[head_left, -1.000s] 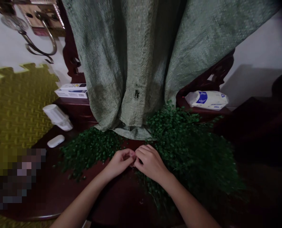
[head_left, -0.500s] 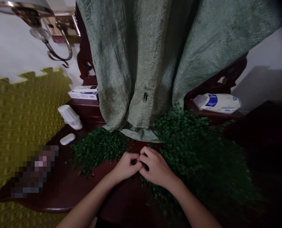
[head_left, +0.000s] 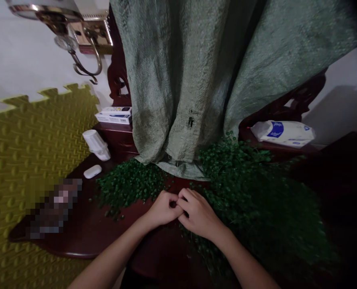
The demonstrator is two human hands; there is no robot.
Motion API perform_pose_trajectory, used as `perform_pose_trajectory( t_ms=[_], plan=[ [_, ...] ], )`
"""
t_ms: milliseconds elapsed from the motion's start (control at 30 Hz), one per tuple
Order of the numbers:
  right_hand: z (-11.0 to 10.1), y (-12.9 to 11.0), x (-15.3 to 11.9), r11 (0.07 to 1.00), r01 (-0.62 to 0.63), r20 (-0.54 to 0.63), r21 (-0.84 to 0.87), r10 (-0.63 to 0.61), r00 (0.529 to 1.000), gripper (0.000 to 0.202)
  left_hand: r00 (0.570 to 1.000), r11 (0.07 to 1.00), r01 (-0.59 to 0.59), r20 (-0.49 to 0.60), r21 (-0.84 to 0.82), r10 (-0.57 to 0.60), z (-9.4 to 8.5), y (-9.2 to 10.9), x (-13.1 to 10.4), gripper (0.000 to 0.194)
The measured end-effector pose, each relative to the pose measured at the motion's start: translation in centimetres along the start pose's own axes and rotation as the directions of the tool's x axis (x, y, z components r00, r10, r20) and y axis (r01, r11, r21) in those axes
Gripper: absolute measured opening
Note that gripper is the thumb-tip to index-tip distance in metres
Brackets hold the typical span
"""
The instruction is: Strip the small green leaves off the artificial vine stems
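Note:
My left hand (head_left: 165, 208) and my right hand (head_left: 196, 211) meet fingertip to fingertip above the dark red table (head_left: 106, 237). Both are closed in a pinch, and whatever lies between the fingertips is too small or hidden to make out. Beyond my left hand spreads a low pile of small round green pieces (head_left: 133, 180). To the right of my right hand lies a larger heap of green stems with small round heads (head_left: 256, 200), fading into shadow. A grey-green woven cloth (head_left: 193, 92) hangs behind, its lower edge resting between the two piles.
On the left stand a white plastic bottle-like object (head_left: 96, 144), a small white case (head_left: 92, 171) and flat boxes (head_left: 114, 115). A pack of wipes (head_left: 286, 133) lies on the right ledge. A wall lamp (head_left: 88, 48) juts out above a yellow foam mat (head_left: 45, 140).
The whole view has shifted, so the surroundings sit slightly further right. My hands stay together at the fingertips, my left fingers slightly closer to the right ones.

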State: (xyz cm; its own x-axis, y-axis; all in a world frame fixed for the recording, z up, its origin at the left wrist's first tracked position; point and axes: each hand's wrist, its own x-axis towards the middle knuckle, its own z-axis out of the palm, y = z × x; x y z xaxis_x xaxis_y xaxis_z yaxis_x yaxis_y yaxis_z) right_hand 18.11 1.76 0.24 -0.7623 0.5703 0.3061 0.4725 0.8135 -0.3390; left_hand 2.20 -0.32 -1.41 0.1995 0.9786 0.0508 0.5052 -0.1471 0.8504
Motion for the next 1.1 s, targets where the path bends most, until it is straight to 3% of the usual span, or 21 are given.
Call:
perform_pose_trajectory(
  t_ms=[300, 500, 700, 833, 1100],
  plan=[
    [0.3, 0.4, 0.0, 0.998, 0.036, -0.034, -0.057, -0.038, 0.999, 0.016, 0.999, 1.0, -0.006, -0.038, 0.012, 0.006, 0.4, -0.4, 0.2, 0.02],
    [0.5, 1.2, 0.0, 0.998, -0.018, -0.131, -0.062, 0.01, 0.991, 0.013, 0.986, 1.0, -0.003, -0.167, 0.023, 0.007, -0.2, -0.1, 0.4, 0.017],
    [0.5, 1.1, 0.1, 0.998, -0.016, -0.148, -0.062, 0.007, 0.989, 0.013, 0.964, 0.997, -0.062, -0.256, 0.051, 0.073, -0.9, 0.0, 0.4, 0.015],
    [0.3, 1.0, 0.2, 0.998, -0.018, -0.146, -0.062, 0.009, 0.989, 0.014, 0.921, 0.997, -0.037, -0.384, 0.073, 0.062, -1.7, -0.6, 0.6, 0.015],
    [0.3, 1.0, 0.3, 0.998, -0.019, -0.126, -0.061, 0.012, 0.992, 0.014, 0.783, 0.996, 0.054, -0.622, 0.076, 0.005, -3.7, -1.4, 0.8, 0.02]
  ],
)
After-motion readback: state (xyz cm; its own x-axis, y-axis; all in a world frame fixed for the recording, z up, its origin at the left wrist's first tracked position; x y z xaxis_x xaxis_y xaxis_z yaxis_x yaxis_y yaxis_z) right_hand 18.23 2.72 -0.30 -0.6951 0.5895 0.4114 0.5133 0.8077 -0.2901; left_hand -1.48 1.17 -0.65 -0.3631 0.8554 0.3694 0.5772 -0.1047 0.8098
